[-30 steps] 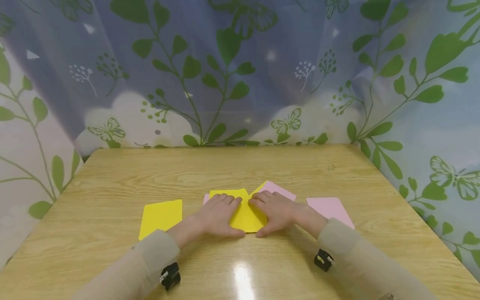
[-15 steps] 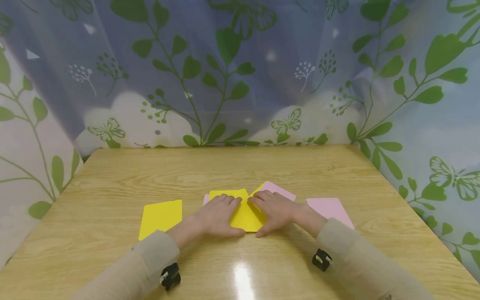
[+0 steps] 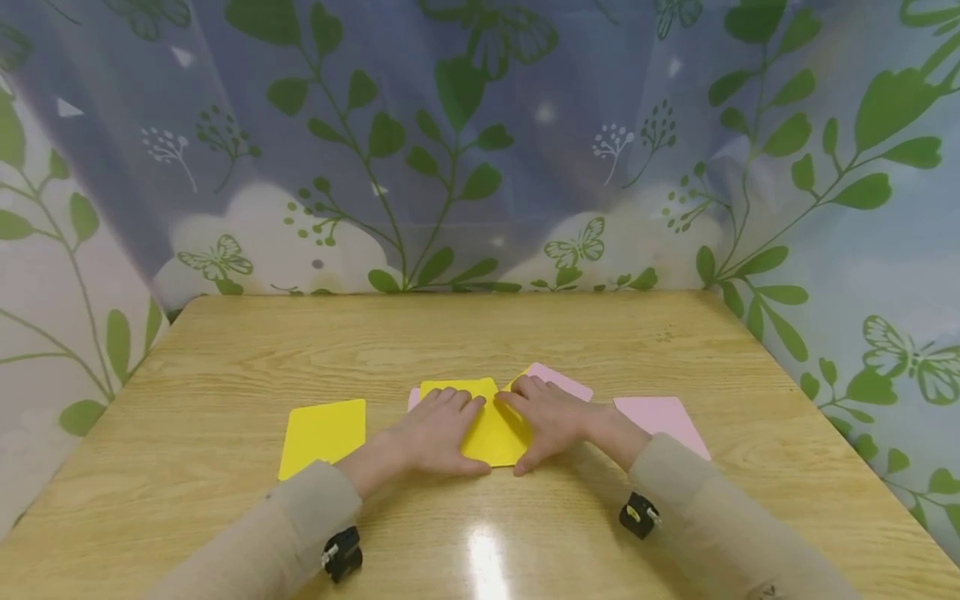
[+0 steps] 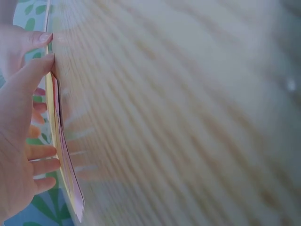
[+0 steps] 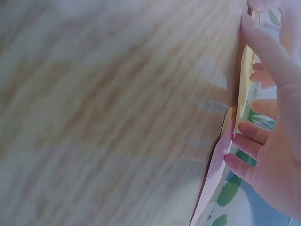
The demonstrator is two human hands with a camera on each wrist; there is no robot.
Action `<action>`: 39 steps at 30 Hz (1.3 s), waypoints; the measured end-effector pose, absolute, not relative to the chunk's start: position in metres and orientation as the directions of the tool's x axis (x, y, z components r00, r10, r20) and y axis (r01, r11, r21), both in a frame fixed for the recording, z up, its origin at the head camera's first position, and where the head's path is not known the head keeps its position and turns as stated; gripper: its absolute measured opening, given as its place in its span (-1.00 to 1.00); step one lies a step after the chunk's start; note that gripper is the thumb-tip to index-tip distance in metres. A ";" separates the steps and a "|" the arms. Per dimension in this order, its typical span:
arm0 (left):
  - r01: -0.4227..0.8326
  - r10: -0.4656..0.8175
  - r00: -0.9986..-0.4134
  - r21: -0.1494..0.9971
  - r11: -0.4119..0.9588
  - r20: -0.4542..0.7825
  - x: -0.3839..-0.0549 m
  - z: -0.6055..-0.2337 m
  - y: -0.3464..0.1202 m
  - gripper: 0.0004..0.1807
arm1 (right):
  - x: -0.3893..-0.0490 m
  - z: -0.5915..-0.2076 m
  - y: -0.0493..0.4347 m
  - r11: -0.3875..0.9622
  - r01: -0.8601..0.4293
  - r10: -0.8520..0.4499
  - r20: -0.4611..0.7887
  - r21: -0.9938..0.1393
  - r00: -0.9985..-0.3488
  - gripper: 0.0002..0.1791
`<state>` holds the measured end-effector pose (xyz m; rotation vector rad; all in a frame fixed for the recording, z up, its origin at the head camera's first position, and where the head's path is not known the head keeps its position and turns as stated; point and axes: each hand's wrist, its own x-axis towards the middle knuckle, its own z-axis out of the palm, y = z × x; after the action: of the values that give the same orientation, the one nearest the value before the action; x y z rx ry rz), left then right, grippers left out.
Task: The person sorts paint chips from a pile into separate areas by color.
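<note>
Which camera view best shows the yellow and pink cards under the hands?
The head view: it looks down on the cards, showing colours and overlap, though the left hand and right hand cover parts. Both wrist views show them only nearly edge-on, as thin yellow and pink strips.

Table: wood-grained; far edge meets a leaf-printed curtain.
Outer yellow card: flat, toward the left edge, one corner behind the person's left forearm.
Outer pink card: flat, toward the right edge.
Central yellow cards: midway between side edges; pink ones show at both sides.
Left hand, right hand: resting on the central cards, thumbs toward the near edge.
</note>
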<state>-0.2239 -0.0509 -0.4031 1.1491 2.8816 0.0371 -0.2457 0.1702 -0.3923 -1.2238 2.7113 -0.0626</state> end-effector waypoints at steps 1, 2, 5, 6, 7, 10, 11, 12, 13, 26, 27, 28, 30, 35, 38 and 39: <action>0.686 0.687 -0.726 0.026 0.727 -0.027 -0.224 -0.403 -0.051 0.00 | -0.246 -0.392 0.170 0.662 -0.742 -0.749 -0.132 -0.110 -0.649 0.13; 0.684 0.684 -0.729 0.017 0.729 -0.027 -0.223 -0.403 -0.051 0.01 | -0.246 -0.392 0.170 0.659 -0.744 -0.752 -0.127 -0.114 -0.647 0.12; 0.673 0.673 -0.739 0.010 0.739 -0.032 -0.223 -0.402 -0.050 0.07 | -0.246 -0.393 0.171 0.646 -0.751 -0.763 -0.106 -0.136 -0.638 0.11; 0.669 0.669 -0.742 0.014 0.743 -0.032 -0.223 -0.402 -0.050 0.09 | -0.247 -0.393 0.171 0.642 -0.754 -0.767 -0.098 -0.143 -0.634 0.11; 0.665 0.665 -0.746 0.019 0.747 -0.033 -0.223 -0.402 -0.049 0.11 | -0.247 -0.393 0.171 0.641 -0.754 -0.768 -0.095 -0.145 -0.634 0.11; 0.655 0.656 -0.754 0.034 0.755 -0.042 -0.223 -0.402 -0.049 0.15 | -0.246 -0.394 0.172 0.635 -0.760 -0.772 -0.086 -0.139 -0.630 0.10; 0.650 0.651 -0.758 0.035 0.759 -0.047 -0.223 -0.402 -0.048 0.16 | -0.246 -0.394 0.172 0.629 -0.766 -0.777 -0.080 -0.136 -0.624 0.10; 0.644 0.645 -0.762 0.036 0.764 -0.054 -0.224 -0.402 -0.048 0.18 | -0.246 -0.394 0.172 0.623 -0.771 -0.782 -0.075 -0.131 -0.619 0.09; 0.637 0.638 -0.768 0.036 0.770 -0.060 -0.224 -0.403 -0.048 0.19 | -0.246 -0.394 0.172 0.617 -0.778 -0.787 -0.069 -0.123 -0.613 0.09; 0.601 0.601 -0.799 -0.004 0.799 0.005 -0.227 -0.406 -0.050 0.22 | -0.243 -0.391 0.169 0.603 -0.797 -0.798 -0.030 -0.044 -0.602 0.09; 0.602 0.602 -0.798 -0.015 0.799 0.016 -0.227 -0.406 -0.051 0.22 | -0.242 -0.390 0.168 0.609 -0.793 -0.793 -0.033 -0.035 -0.608 0.09; 0.602 0.603 -0.798 -0.026 0.798 0.024 -0.226 -0.406 -0.052 0.22 | -0.241 -0.390 0.167 0.611 -0.791 -0.792 -0.029 -0.029 -0.610 0.10; 0.611 0.612 -0.789 -0.039 0.791 0.053 -0.225 -0.406 -0.055 0.21 | -0.240 -0.389 0.163 0.615 -0.788 -0.788 -0.027 -0.013 -0.615 0.10; 0.616 0.619 -0.779 -0.062 0.785 0.104 -0.220 -0.405 -0.067 0.20 | -0.237 -0.387 0.152 0.636 -0.771 -0.771 -0.015 0.035 -0.637 0.13; 0.602 0.607 -0.783 -0.078 0.795 0.138 -0.218 -0.402 -0.076 0.21 | -0.237 -0.387 0.143 0.648 -0.759 -0.761 -0.001 0.070 -0.649 0.16; 0.601 0.606 -0.781 -0.083 0.795 0.153 -0.217 -0.401 -0.080 0.21 | -0.236 -0.387 0.140 0.651 -0.755 -0.757 0.004 0.076 -0.653 0.18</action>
<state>-0.2169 -0.0796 -0.4012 1.0629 3.1381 -0.0496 -0.2363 0.1404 -0.3868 -1.3221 2.8865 0.1070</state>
